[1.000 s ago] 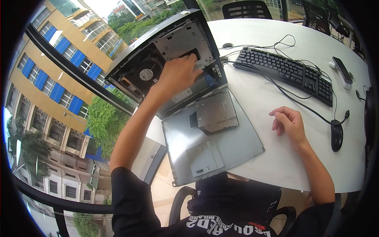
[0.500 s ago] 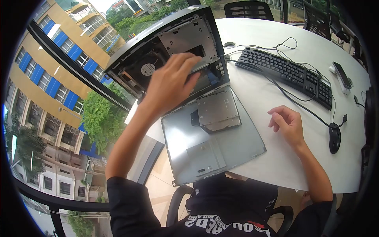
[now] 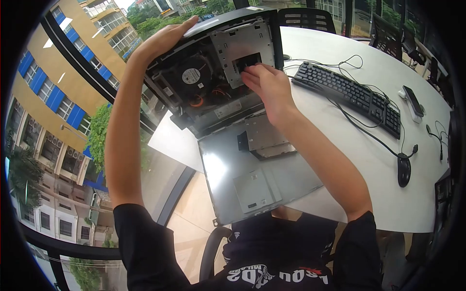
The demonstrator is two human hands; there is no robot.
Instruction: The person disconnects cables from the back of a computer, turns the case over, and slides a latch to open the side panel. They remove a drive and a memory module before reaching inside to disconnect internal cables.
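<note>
Left hand (image 3: 162,41) moved to case (image 3: 213,72) top edge — fingers flat, right hand (image 3: 267,85) now inside — fingers curled at bracket (image 3: 242,41) opening, table's left edge.

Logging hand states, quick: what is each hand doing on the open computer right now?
Left hand: open, palm flat on the far edge of the computer case, gripping nothing.
Right hand: fingertips at the metal bracket; grip cannot be told.

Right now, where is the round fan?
In the head view, the fan sits inside the open computer case, left of centre, between the left hand on the case's edge and the right hand.
</note>
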